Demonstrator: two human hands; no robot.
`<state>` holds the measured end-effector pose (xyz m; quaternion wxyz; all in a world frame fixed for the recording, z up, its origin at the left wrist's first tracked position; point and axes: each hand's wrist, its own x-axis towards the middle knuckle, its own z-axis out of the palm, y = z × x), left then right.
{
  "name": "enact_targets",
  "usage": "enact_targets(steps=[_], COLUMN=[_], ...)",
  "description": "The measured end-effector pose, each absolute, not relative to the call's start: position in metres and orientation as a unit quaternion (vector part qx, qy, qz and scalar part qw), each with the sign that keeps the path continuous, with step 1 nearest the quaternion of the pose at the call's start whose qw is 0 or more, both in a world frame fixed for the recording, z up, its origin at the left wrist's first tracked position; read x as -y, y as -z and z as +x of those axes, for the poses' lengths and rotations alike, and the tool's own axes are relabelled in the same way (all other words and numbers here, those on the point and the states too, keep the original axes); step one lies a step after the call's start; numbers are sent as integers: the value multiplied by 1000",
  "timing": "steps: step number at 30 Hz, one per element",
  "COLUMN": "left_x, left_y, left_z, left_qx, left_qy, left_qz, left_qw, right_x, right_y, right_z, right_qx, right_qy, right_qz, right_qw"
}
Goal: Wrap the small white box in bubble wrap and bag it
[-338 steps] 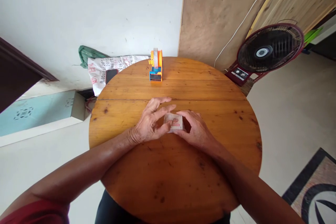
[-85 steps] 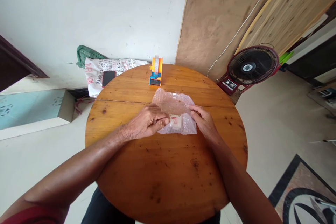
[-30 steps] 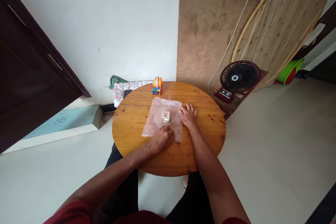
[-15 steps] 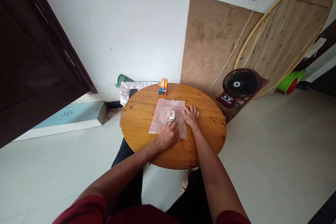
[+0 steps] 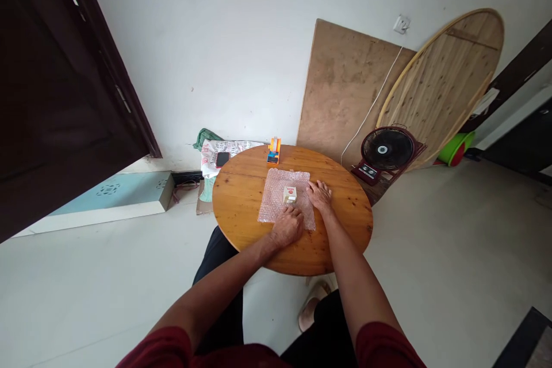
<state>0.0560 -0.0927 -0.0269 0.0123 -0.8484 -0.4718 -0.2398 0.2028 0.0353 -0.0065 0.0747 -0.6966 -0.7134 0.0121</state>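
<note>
Fingers of the left hand (image 5: 288, 227) curl over the bubble wrap (image 5: 271, 198), their grip unclear, hiding part of its near edge; the right hand's (image 5: 319, 195) spread loosely at its right edge, clasping nothing. One small carton (image 5: 290, 195) sits mid-sheet, contents hidden; one tape dispenser (image 5: 273, 152) stands behind.

Person's left hand (image 5: 288, 227) below frame centre, slightly right: back of hand up, fingers bent under. Left forearm (image 5: 235, 277) slants up and rightward from lower left of frame. Right hand (image 5: 319, 195) higher, farther right: palm down, fingers spread, tips fanned toward top of frame. Right forearm (image 5: 351, 256) rises leftward from lower right. Hands near each other, not touching.
</note>
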Motion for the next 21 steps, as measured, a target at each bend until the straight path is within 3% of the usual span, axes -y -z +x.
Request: enact_targets(steps=[7,13,21], left_x=[94,89,68], left_y=[25,-5,-8], left_z=[38,9,96], left_qx=[446,483,487], left_qy=[273,405,387], left_qz=[-852,-765,-762], left_qw=[-27,-135,-179], right_x=[-33,-35,-33], right_y=[4,5,3], right_z=[203,203,207], right_qx=[715,715,723], right_qy=[-11,-25,-33], right_qz=[-695,-694,-685], right_qw=[75,82,80])
